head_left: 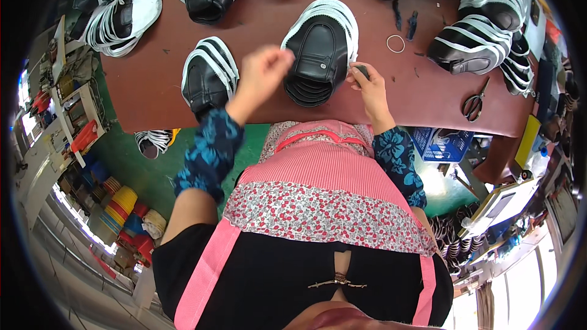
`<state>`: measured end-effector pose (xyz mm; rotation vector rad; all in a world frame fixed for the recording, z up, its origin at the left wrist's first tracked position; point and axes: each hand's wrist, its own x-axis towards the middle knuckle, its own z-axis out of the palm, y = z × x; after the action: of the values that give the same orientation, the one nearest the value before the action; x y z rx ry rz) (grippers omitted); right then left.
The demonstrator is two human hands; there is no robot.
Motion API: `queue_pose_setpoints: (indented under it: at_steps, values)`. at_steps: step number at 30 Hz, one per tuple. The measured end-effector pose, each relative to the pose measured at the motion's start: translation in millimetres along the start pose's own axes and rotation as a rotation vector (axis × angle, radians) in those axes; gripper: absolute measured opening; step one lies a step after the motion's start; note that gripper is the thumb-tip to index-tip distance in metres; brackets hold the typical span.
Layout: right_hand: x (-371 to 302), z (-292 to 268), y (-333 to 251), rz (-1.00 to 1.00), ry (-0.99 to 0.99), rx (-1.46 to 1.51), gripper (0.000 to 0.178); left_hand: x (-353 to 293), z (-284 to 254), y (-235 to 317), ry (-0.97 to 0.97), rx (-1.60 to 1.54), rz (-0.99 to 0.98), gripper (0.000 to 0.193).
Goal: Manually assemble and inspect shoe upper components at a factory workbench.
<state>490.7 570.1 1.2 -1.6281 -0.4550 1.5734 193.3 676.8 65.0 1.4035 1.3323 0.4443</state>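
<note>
A nested stack of black shoe uppers with white lining edges [315, 49] stands on the table in front of me, its open ends toward me. My left hand [263, 76] is just left of this stack, fingers curled together and slightly blurred. Whatever it may pinch is too small to make out. On the stack's right side is my right hand [371, 90], with a small dark object [362, 71] between thumb and fingers. Its fingertips are close to the white edge; whether they touch it I cannot tell. A smaller stack of uppers [208, 76] lies left of my left hand.
The reddish-brown table [269, 24] bears more bundled uppers [119, 15] at far left and a curved row [471, 43] at right. A rubber band [395, 43], dark scraps [411, 24] and black scissors [475, 102] lie right. A blue crate [441, 143] is below the edge.
</note>
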Motion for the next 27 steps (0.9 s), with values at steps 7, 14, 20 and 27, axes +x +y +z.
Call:
queue_pose_setpoints:
  at_steps: [7, 14, 20, 27]
  values:
    - [3.7, 8.2, 2.1, 0.000, -0.009, 0.007, 0.022, -79.2, 100.2, -1.7, -0.080, -0.170, -0.114, 0.032]
    - [10.3, 8.4, 8.5, -0.048, 0.009, -0.010, 0.021, -53.5, 100.2, -1.4, 0.073, -0.870, -0.564, 0.019]
    - [5.9, 7.7, 10.5, -0.051, 0.037, -0.020, 0.022, -100.3, 46.6, -35.3, 0.262, -1.145, -0.377, 0.033]
    - [13.7, 9.1, 14.3, -0.090, 0.072, 0.026, 0.024, -129.2, 6.4, -37.4, 0.179, -1.148, -0.475, 0.050]
